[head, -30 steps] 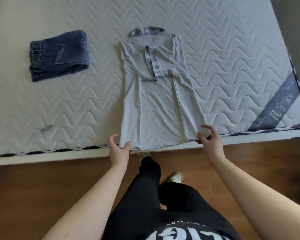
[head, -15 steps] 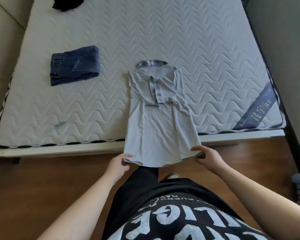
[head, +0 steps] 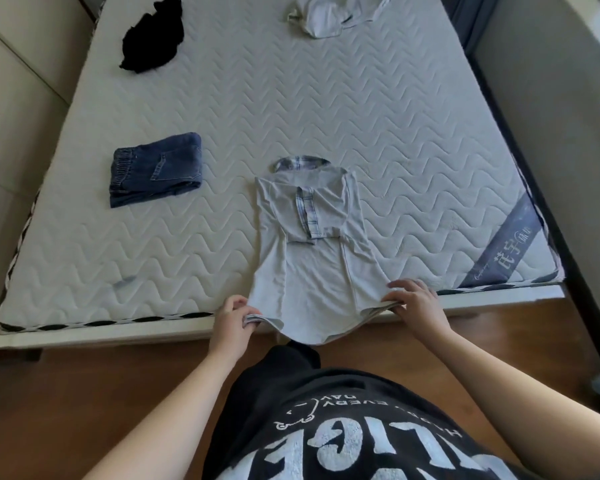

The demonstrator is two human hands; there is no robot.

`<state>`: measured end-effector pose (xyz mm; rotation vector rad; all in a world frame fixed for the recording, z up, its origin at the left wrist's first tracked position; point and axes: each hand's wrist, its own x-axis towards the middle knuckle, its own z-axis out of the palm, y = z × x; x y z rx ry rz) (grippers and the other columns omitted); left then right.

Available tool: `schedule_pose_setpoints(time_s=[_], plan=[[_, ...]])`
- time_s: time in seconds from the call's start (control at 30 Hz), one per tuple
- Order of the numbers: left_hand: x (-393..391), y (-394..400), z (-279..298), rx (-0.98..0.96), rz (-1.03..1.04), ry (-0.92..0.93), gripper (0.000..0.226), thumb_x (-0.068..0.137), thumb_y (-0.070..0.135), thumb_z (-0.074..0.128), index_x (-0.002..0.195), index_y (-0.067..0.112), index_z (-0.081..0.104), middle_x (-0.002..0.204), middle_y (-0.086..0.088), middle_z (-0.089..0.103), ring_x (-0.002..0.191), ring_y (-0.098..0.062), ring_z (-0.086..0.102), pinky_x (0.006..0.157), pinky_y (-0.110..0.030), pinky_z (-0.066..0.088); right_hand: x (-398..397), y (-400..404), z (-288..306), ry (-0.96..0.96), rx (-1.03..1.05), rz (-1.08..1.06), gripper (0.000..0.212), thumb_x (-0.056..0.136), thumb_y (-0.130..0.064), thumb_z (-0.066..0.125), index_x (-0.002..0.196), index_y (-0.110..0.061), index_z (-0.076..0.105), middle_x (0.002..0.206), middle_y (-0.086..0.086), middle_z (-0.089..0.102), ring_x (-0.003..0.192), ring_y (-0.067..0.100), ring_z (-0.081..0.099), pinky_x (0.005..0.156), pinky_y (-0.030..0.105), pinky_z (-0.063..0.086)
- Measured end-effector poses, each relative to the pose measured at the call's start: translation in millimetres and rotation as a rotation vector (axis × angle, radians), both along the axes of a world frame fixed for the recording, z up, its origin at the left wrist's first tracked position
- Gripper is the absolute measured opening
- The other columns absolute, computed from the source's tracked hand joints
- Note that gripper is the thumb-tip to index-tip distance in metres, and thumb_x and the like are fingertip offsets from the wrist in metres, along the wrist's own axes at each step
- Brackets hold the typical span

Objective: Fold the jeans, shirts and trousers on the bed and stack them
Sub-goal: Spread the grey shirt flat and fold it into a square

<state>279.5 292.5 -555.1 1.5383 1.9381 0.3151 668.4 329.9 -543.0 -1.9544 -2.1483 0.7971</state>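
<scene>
A grey shirt (head: 312,258) with a plaid collar lies lengthwise on the bed, both sides folded inward, its hem hanging over the near edge. My left hand (head: 234,315) pinches the hem's left corner and my right hand (head: 414,301) grips the right corner, lifting the hem slightly. Folded blue jeans (head: 156,168) sit to the left on the mattress (head: 413,150). A crumpled black garment (head: 153,36) lies at the far left, and a crumpled pale garment (head: 333,13) at the far edge.
A walled surround borders the bed on the left and right. Wooden floor (head: 84,393) runs along the near side where I stand. A dark label strip (head: 503,244) marks the mattress's near right corner.
Both hands closed on the hem corners and raised them off the bed edge. The view pulled back, revealing the far garments.
</scene>
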Motion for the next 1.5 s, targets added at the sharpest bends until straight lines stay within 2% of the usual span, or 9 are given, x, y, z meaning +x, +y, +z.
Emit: schedule_pose_setpoints(time_s=[0.13,0.23,0.37,0.53,0.7,0.87,1.07,1.3,1.5], plan=[[-6,44,7,-0.062,-0.084,-0.016,0.02,0.086,0.008,0.066,0.092,0.026,0.072,0.095,0.011,0.066,0.09,-0.015,0.062,0.074,-0.026,0.043,-5,36,6,0.035,-0.038,0.051,0.013,0.082,-0.018,0.078,0.095,-0.015,0.078,0.1,0.0,0.074,0.101,0.026,0.066,0.078,0.027,0.038],[-17,81,8,-0.095,-0.11,-0.012,0.017,0.088,0.015,0.066,0.094,0.029,0.072,0.089,0.008,0.069,0.086,-0.015,0.063,0.069,-0.027,0.043,-13,68,8,0.052,-0.125,-0.007,0.014,0.087,-0.018,0.073,0.101,-0.017,0.077,0.099,0.0,0.075,0.096,0.024,0.067,0.075,0.031,0.044],[-34,135,14,-0.118,-0.097,-0.158,0.019,0.089,0.019,0.069,0.098,0.036,0.073,0.088,0.019,0.07,0.086,-0.002,0.064,0.069,-0.015,0.045,-21,114,13,0.098,-0.106,-0.011,0.011,0.089,-0.019,0.072,0.098,-0.022,0.077,0.094,-0.004,0.076,0.087,0.018,0.068,0.066,0.022,0.04],[-51,213,11,-0.136,-0.191,-0.172,0.028,0.092,0.011,0.063,0.112,0.027,0.073,0.11,0.012,0.072,0.104,-0.004,0.063,0.09,-0.021,0.047,-27,183,10,0.122,-0.08,0.024,0.019,0.092,-0.016,0.068,0.106,-0.026,0.077,0.104,-0.007,0.074,0.091,0.013,0.067,0.071,0.023,0.046],[-55,293,6,-0.161,-0.299,-0.085,0.033,0.091,0.001,0.055,0.109,0.022,0.072,0.11,0.002,0.071,0.102,-0.015,0.063,0.083,-0.022,0.042,-27,251,6,0.098,-0.065,0.075,0.018,0.094,-0.012,0.064,0.106,-0.019,0.076,0.104,-0.001,0.072,0.094,0.027,0.067,0.079,0.04,0.053],[-50,361,-3,-0.18,-0.343,-0.089,0.04,0.093,-0.002,0.046,0.115,0.02,0.07,0.117,-0.001,0.069,0.106,-0.014,0.06,0.082,-0.016,0.038,-30,327,-6,0.099,-0.163,0.113,0.016,0.096,-0.016,0.06,0.104,-0.023,0.073,0.099,-0.009,0.07,0.095,0.018,0.064,0.079,0.029,0.046],[-45,452,-51,-0.27,-0.27,-0.085,0.037,0.094,0.002,0.047,0.117,0.02,0.07,0.112,0.0,0.067,0.101,-0.014,0.057,0.074,-0.012,0.037,-38,428,-54,0.198,-0.365,0.146,0.026,0.1,-0.017,0.054,0.114,-0.031,0.072,0.106,-0.02,0.064,0.099,-0.001,0.054,0.08,0.002,0.033],[-41,526,-131,-0.242,-0.09,-0.122,0.02,0.095,0.012,0.052,0.092,0.018,0.071,0.088,-0.008,0.07,0.081,-0.015,0.057,0.065,-0.017,0.041,-50,507,-131,0.346,-0.396,0.066,0.03,0.101,-0.008,0.049,0.109,-0.03,0.068,0.112,-0.006,0.067,0.105,0.01,0.057,0.095,0.022,0.04],[-45,566,-180,-0.208,0.034,-0.095,0.012,0.093,0.019,0.057,0.09,0.025,0.067,0.089,-0.003,0.068,0.084,-0.019,0.059,0.072,-0.026,0.04,-45,540,-183,0.416,-0.359,-0.142,0.028,0.101,-0.008,0.047,0.103,-0.028,0.067,0.097,-0.006,0.065,0.089,0.011,0.054,0.073,0.019,0.038]])
